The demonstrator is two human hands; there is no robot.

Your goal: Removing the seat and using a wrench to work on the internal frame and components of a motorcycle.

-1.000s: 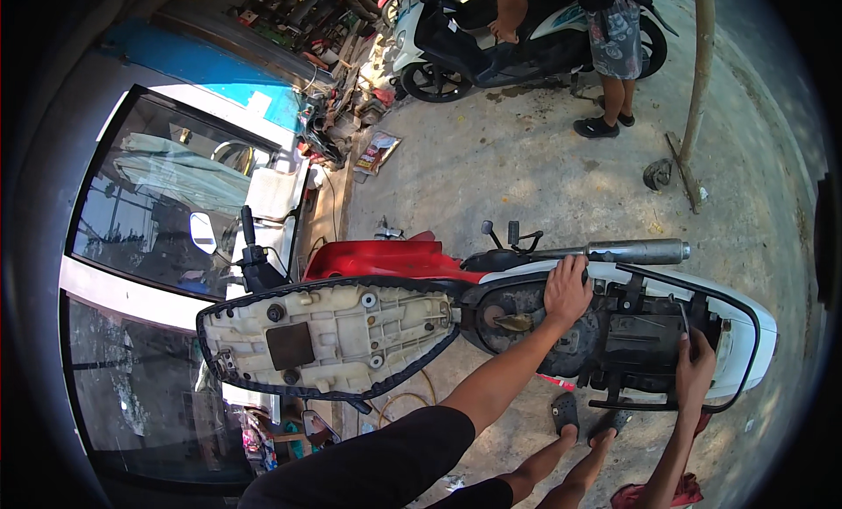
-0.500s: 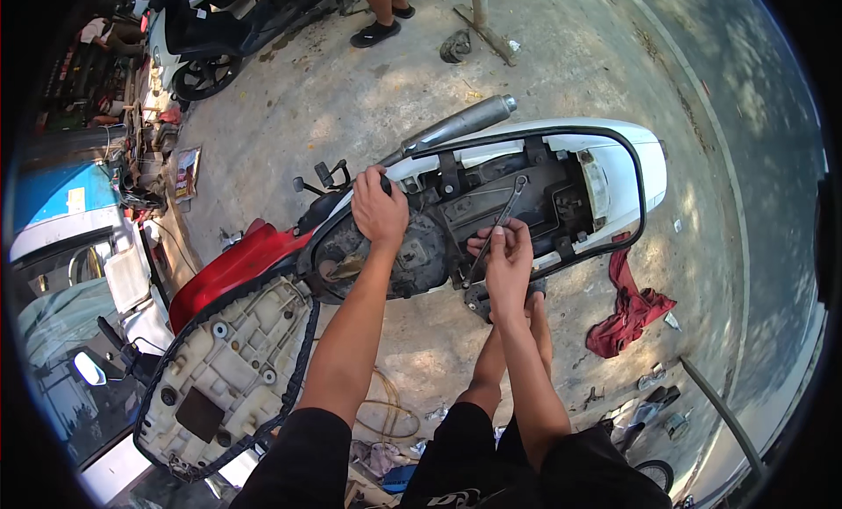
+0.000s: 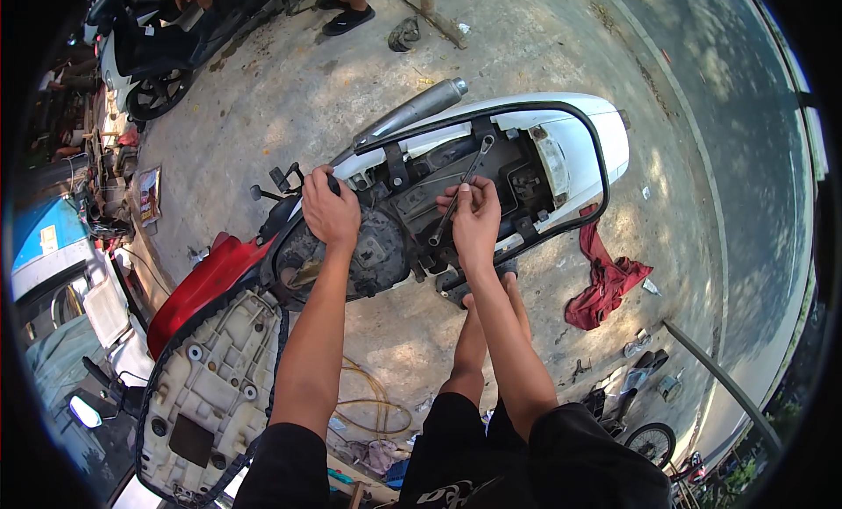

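Note:
A motorbike with white and red panels lies across the view, its seat swung up at the left, underside showing. My left hand is curled over the far rim of the body beside the seat opening; a small black part shows between thumb and fingers. In my right hand a metal wrench is pinched at its middle, slanting above the black under-seat compartment. Both wrench ends stick out past my fingers. Black rubber edging runs round the rear of the opening.
A silver exhaust muffler extends along the bike's far side. On the concrete ground lie a dark red cloth and a yellowish hose. Another scooter and a person's feet in black shoes are farther off.
The whole scene has shifted left and up in view. My right hand has moved the wrench a little farther from me over the compartment. My left hand keeps its place on the rim.

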